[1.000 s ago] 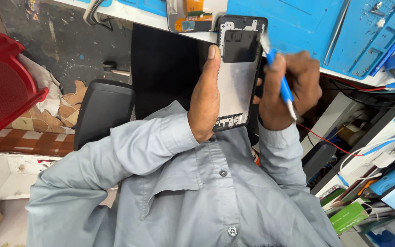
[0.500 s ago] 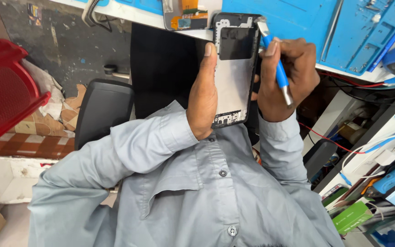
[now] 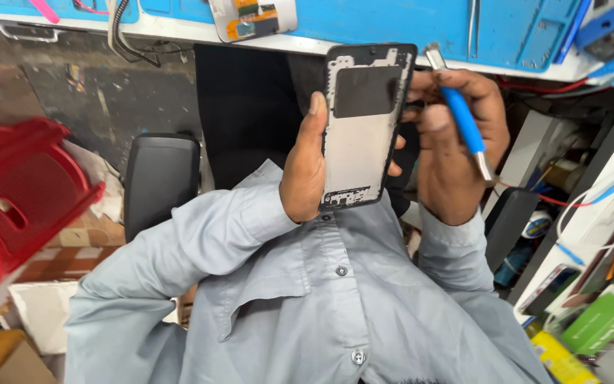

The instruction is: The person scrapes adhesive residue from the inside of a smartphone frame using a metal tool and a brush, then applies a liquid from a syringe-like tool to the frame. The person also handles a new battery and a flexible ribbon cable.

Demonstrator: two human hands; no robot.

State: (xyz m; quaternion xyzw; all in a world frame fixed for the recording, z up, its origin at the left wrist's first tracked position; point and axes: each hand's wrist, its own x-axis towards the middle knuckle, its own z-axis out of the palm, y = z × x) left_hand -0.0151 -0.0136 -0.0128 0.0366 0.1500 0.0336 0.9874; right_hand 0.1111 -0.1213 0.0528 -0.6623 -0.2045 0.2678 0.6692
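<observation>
I see my left hand point(image 3: 305, 167) clasping the black-framed, opened phone panel point(image 3: 361, 128) upright before my chest; my right hand point(image 3: 456, 139) pinches a blue-handled metal tool point(image 3: 461, 117) just beside its top edge.

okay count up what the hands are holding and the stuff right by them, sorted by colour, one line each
Black: 2, phone frame in left hand, chair armrest
Blue: 2, tool in right hand, bench mat
Red: 1, stool
Total: 5
</observation>
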